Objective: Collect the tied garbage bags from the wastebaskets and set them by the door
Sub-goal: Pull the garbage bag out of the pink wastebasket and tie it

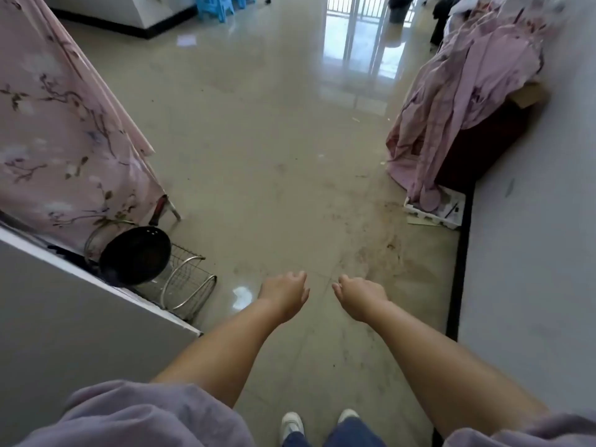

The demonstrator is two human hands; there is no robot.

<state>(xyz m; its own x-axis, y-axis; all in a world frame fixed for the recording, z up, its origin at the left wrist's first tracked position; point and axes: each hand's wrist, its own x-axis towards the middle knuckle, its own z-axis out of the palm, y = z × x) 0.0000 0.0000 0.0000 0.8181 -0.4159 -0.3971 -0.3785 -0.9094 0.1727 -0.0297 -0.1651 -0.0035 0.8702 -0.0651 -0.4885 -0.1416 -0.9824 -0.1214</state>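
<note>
Head view: our left hand (pixel 283 296) and right hand (pixel 359 296) hang loosely curled, holding nothing, over the glossy beige tiled floor (pixel 274 140); we read no writing.

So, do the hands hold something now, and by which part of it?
Nothing is held. The left hand and the right hand hang over the beige tiled floor, fingers loosely curled.
</note>
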